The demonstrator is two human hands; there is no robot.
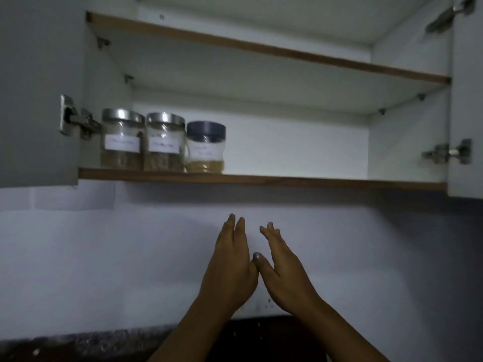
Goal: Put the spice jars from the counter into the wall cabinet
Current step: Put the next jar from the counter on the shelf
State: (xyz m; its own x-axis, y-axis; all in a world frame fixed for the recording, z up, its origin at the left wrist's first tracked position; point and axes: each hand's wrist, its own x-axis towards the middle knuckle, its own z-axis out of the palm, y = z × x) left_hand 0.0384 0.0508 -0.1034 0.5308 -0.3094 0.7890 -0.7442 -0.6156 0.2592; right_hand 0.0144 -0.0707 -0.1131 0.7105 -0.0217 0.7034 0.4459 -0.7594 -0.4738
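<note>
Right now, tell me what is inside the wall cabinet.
On the lower shelf, from its left: a steel-lidded jar, a second steel-lidded jar, a dark-lidded jar, all labelled. The upper shelf's top is hidden from below.

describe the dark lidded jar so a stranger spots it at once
In the open wall cabinet, three jars stand at the left of the bottom shelf. It is the rightmost jar: shorter, dark lid, while both neighbours have silver lids.
</note>
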